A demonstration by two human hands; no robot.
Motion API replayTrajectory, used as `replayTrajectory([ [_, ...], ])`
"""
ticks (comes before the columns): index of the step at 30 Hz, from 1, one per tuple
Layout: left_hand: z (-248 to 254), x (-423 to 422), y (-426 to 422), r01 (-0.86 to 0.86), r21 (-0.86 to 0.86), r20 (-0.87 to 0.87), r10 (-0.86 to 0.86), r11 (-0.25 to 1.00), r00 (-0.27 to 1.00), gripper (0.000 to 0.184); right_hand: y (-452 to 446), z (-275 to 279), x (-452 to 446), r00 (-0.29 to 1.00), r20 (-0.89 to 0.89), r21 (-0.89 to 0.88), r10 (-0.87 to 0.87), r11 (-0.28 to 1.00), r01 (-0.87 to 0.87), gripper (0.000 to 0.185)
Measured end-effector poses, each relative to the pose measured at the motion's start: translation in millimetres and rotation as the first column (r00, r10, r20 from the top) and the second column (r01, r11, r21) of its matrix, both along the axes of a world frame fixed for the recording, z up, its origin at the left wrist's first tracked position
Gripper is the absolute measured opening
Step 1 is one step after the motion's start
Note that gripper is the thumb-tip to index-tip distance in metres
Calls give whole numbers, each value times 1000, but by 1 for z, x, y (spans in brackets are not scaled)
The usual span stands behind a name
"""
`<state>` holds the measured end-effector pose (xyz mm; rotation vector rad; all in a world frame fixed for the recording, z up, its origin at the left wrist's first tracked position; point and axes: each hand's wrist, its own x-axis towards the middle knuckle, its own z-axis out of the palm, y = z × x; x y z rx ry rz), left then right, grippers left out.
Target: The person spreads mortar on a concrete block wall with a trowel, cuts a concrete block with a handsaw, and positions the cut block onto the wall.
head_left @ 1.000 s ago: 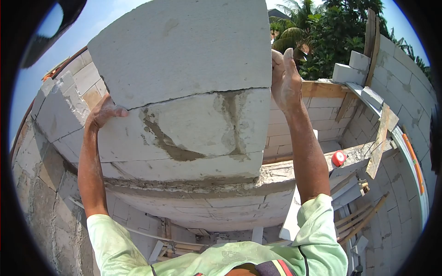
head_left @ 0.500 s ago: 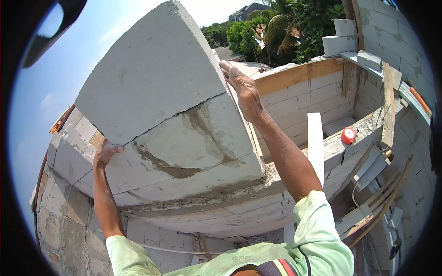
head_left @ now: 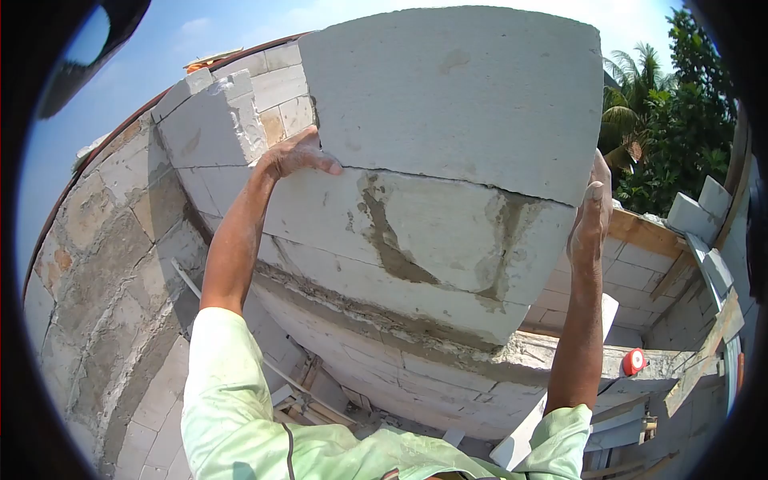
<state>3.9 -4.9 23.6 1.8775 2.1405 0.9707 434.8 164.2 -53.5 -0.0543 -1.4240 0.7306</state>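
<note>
A large pale aerated concrete block [head_left: 456, 96] rests on top of a block wall [head_left: 444, 232], with a thin dark joint line between them. My left hand [head_left: 300, 154] grips the block's lower left corner, its thumb on the near face beside the joint. At the opposite end, my right hand [head_left: 590, 204] presses against the right edge, thumb toward me and fingers partly hidden behind the block. Grey mortar smears [head_left: 392, 256] mark the wall face below the joint.
A red and white tape measure [head_left: 634, 362] lies on a wall ledge to the right. Near it leans a mortar-stained plank [head_left: 704, 352]. Loose white blocks [head_left: 692, 214] stand at the far right. A rough, patched wall [head_left: 104, 272] rises on the left.
My view has turned toward the left, so the block and both arms appear farther right. The block's top edge looks more level in view. Both hands stay on its two ends.
</note>
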Motion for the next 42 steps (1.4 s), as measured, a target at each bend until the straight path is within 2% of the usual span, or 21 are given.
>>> replayTrajectory([
  [1, 6, 15, -6, -34, -17, -40, 33, 999, 999, 79, 5, 2, 1, 998, 12, 25, -59, 998, 59, 96],
  [3, 9, 26, -12, -86, -25, -62, 85, 996, 994, 82, 0, 7, -4, 999, 10, 28, -36, 999, 36, 97],
  [5, 4, 22, -8, 35, 35, 69, -37, 999, 997, 85, -2, 7, -3, 964, 140, -8, -227, 973, 231, 100],
  [6, 3, 21, -7, 89, 60, 87, -94, 994, 992, 85, -3, 8, -2, 961, 144, -11, -237, 970, 241, 100],
  [7, 3, 21, -6, 89, 61, 99, -94, 994, 991, 85, -2, 9, -1, 959, 156, -8, -237, 970, 241, 100],
  [9, 4, 25, -10, -33, 45, 13, 33, 998, 999, 85, 1, 9, 1, 961, 189, -42, -203, 976, 214, 98],
  [11, 6, 27, -12, -19, -7, 29, 19, 1000, 999, 87, 0, 16, 4, 966, 205, -54, -159, 983, 173, 97],
  [13, 4, 20, -8, 82, 12, 104, -82, 997, 991, 85, -1, 23, 9, 967, 214, -72, -136, 985, 155, 97],
  [15, 6, 23, -12, 82, 2, 64, -82, 997, 995, 83, -2, 30, 6, 988, 154, -100, -20, 994, 36, 97],
  [17, 7, 27, -11, 35, 5, 11, -35, 999, 999, 83, 4, 34, 9, 972, 232, -105, -28, 993, 54, 95],
  [18, 6, 24, -9, 73, -18, 79, -71, 997, 994, 87, 6, 34, 14, 952, 304, -111, -24, 992, 61, 93],
  [22, 0, 18, -6, 131, 76, 77, -137, 988, 988, 90, 0, 40, 12, 957, 288, -96, -23, 994, 53, 93],
  [24, 0, 20, -7, -18, 72, 12, 17, 997, 1000, 91, -5, 41, 10, 971, 236, -132, 33, 991, -2, 92],
  [25, 1, 21, -7, -9, 69, 10, 9, 998, 1000, 91, -5, 41, 10, 972, 234, -135, 26, 991, 6, 92],
  [27, 5, 28, -11, -105, 36, -42, 107, 994, 993, 93, -5, 42, 9, 972, 232, -150, 27, 989, 8, 92],
  [36, -4, 4, 1, -12, 77, 11, 12, 997, 1000, 98, -13, 48, 8, 968, 249, -166, 2, 985, 41, 96],
  [39, -12, -4, 6, -46, 133, 49, 40, 990, 998, 100, -15, 46, 6, 972, 236, -156, -13, 986, 52, 97],
  [42, -11, -6, 6, -23, 116, 78, 13, 993, 997, 103, -11, 45, 7, 972, 235, -152, -21, 987, 58, 95],
])
